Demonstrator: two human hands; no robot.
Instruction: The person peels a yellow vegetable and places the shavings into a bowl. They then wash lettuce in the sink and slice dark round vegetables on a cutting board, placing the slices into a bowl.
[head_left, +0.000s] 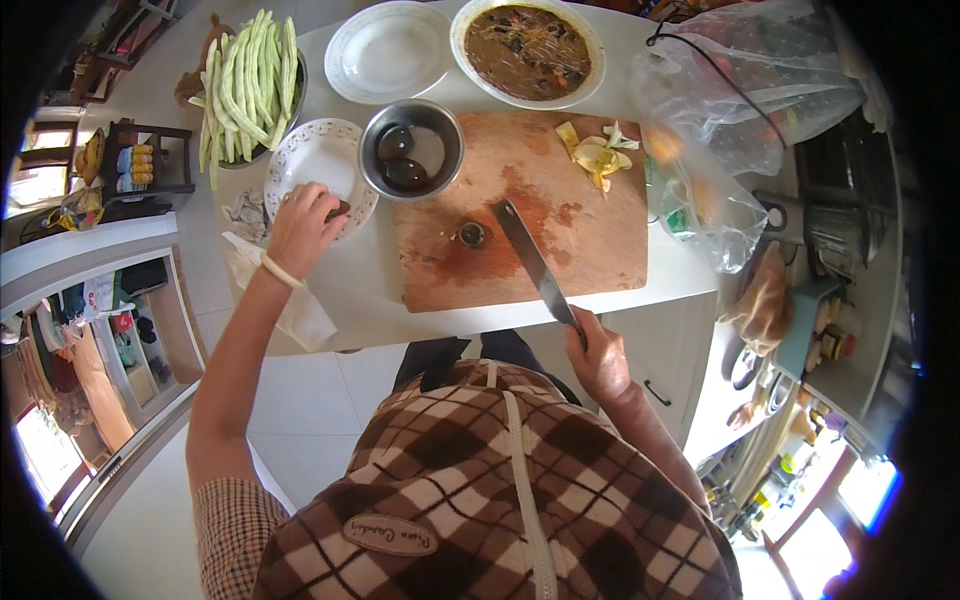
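My left hand (300, 225) is over a white plate with a floral rim (319, 154), its fingers around a dark piece (339, 211) that looks like preserved egg. The fingers partly hide that piece. My right hand (600, 356) grips the handle of a kitchen knife (534, 259), whose blade slants across the wooden cutting board (600, 255). To the left of the blade, a small dark round piece of egg (472, 234) rests on the stained wood. A metal bowl (367, 161) at the board's upper left corner contains two dark, glossy preserved eggs (406, 173).
Long pale green beans (251, 90) fill a bowl at far left. At the back are a white plate (386, 52) and a bowl of brown stew (529, 49). Yellowish peelings (600, 157) lie on the board. Clear plastic bags (750, 82) stand at right; crumpled tissue (247, 214) lies left.
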